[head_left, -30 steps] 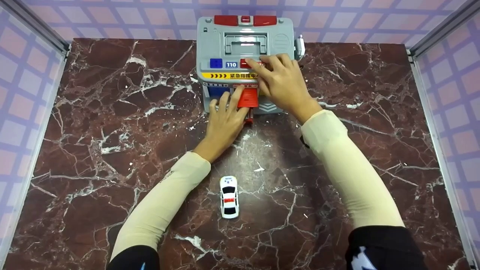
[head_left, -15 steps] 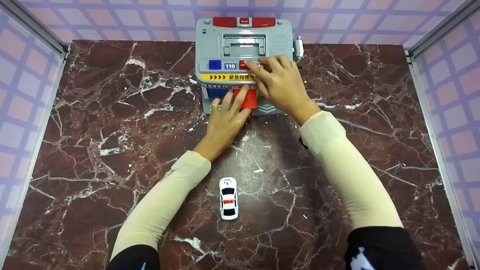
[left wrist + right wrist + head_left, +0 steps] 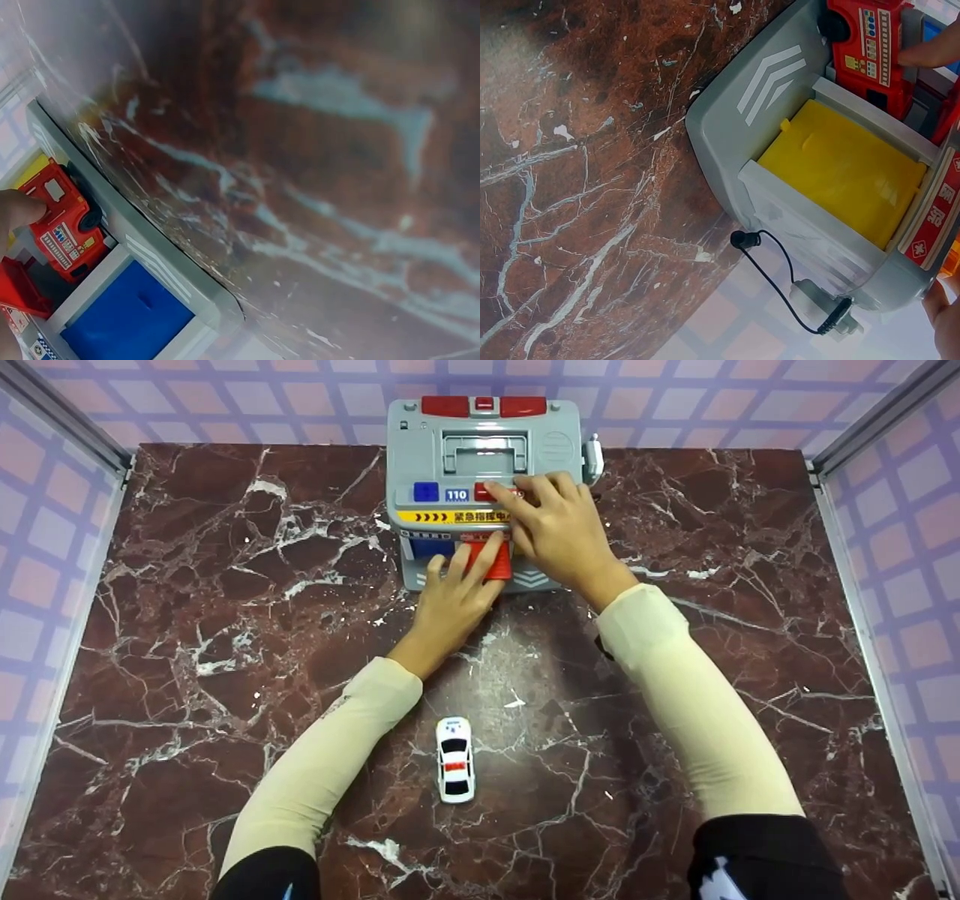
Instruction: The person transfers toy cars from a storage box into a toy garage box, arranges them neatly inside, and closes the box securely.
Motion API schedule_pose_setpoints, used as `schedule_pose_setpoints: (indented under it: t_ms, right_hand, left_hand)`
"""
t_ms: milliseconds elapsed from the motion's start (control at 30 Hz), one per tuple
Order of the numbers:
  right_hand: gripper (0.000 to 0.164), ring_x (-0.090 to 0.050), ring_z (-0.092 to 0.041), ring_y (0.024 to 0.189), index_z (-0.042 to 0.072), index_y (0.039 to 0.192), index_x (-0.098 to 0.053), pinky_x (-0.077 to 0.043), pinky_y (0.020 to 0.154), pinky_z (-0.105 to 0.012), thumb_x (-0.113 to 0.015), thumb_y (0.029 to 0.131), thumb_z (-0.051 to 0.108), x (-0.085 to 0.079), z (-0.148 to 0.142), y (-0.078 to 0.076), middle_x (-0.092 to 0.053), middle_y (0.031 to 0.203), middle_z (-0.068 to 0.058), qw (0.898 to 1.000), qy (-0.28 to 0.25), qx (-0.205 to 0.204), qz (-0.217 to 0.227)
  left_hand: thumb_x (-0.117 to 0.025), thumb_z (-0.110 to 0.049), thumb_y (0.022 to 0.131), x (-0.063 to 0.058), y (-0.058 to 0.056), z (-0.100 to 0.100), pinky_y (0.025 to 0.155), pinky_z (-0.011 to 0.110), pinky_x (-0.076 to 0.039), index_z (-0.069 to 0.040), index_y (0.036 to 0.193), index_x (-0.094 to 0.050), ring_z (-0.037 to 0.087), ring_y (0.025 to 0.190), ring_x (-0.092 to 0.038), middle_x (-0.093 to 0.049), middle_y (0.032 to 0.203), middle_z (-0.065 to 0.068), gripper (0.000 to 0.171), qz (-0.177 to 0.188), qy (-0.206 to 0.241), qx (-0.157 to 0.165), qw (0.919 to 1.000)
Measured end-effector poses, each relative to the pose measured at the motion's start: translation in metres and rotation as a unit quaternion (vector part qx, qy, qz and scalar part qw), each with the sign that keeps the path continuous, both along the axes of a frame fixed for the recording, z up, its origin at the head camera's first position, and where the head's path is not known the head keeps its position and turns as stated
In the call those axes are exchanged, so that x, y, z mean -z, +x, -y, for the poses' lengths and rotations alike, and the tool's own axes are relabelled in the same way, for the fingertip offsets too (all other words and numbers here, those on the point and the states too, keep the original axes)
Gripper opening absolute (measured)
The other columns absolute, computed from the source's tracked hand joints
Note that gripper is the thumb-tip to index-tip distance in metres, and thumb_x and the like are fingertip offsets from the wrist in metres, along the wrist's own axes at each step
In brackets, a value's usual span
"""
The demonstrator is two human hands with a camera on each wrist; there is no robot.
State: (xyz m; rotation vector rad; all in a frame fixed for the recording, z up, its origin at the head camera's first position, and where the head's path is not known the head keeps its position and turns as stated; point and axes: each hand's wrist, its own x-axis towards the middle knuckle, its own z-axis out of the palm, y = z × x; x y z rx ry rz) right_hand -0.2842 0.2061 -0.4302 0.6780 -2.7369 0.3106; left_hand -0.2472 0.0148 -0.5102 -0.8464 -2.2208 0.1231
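Observation:
At the back of the table stands a grey toy emergency station [image 3: 416, 442] with a blue, a red and a yellow bay door. My left hand [image 3: 454, 604] reaches to the middle bay; its fingers lie at the raised red door [image 3: 499, 564]. One finger touches the rear of a red toy fire truck [image 3: 67, 225], which sits partly inside that bay; the head view hides the truck. My right hand [image 3: 566, 536] rests on the station's roof, a fingertip on the red button [image 3: 484, 493]. The blue door [image 3: 131, 315] and yellow door [image 3: 847, 172] are down.
A white toy car [image 3: 454, 765] with a red roof light stands on the brown marbled table [image 3: 225, 660], nearer the person. A small white handset [image 3: 825, 304] on a black cord hangs at the station's side. Checkered walls [image 3: 300, 397] enclose the table.
The fire truck's end, which stuck out below the red door, has gone in out of sight as my left hand shifted slightly inward. My right hand stays on the red button.

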Motion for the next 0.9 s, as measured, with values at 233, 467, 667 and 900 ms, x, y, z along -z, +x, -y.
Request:
schedule_pose_setpoints:
  t_ms: [233, 467, 667, 900]
  right_hand:
    - [0.048, -0.050, -0.036, 0.119, 0.034, 0.148, -0.050, -0.042, 0.094, -0.052, -0.045, 0.100, 0.028, -0.001, 0.001, -0.001, -0.057, 0.140, -0.012, 1.000, -0.001, 0.002, -0.002]
    - [0.047, -0.051, -0.035, 0.119, 0.034, 0.148, -0.050, -0.042, 0.093, -0.051, -0.043, 0.102, 0.029, 0.001, 0.001, -0.001, -0.057, 0.140, -0.011, 1.000, 0.002, 0.004, -0.004]
    - [0.047, -0.051, -0.035, 0.119, 0.034, 0.147, -0.051, -0.042, 0.093, -0.051, -0.043, 0.101, 0.029, 0.002, 0.000, -0.002, -0.057, 0.140, -0.011, 1.000, 0.002, 0.005, -0.008]
    - [0.046, -0.051, -0.036, 0.117, 0.033, 0.146, -0.052, -0.043, 0.092, -0.051, -0.044, 0.101, 0.028, 0.003, 0.001, -0.002, -0.058, 0.138, -0.011, 1.000, -0.003, 0.001, -0.018]
  left_hand:
    - [-0.056, -0.020, 0.097, 0.000, -0.005, -0.001, 0.088, 0.044, -0.033, -0.023, 0.109, -0.071, 0.026, 0.117, -0.042, -0.050, 0.147, 0.002, 0.019, -0.019, -0.002, 0.018, 0.9996]
    - [-0.058, -0.021, 0.095, 0.001, -0.010, 0.000, 0.089, 0.044, -0.032, -0.022, 0.102, -0.073, 0.026, 0.117, -0.042, -0.052, 0.145, 0.001, 0.017, -0.037, -0.010, 0.046, 0.9982]
    - [-0.058, -0.021, 0.094, 0.002, -0.014, 0.002, 0.089, 0.044, -0.032, -0.023, 0.102, -0.074, 0.026, 0.116, -0.041, -0.052, 0.144, 0.000, 0.018, -0.039, -0.012, 0.060, 0.9974]
    - [-0.063, -0.022, 0.092, 0.002, -0.021, 0.005, 0.088, 0.043, -0.033, -0.025, 0.099, -0.075, 0.025, 0.116, -0.040, -0.053, 0.142, 0.000, 0.014, -0.053, -0.013, 0.077, 0.9955]
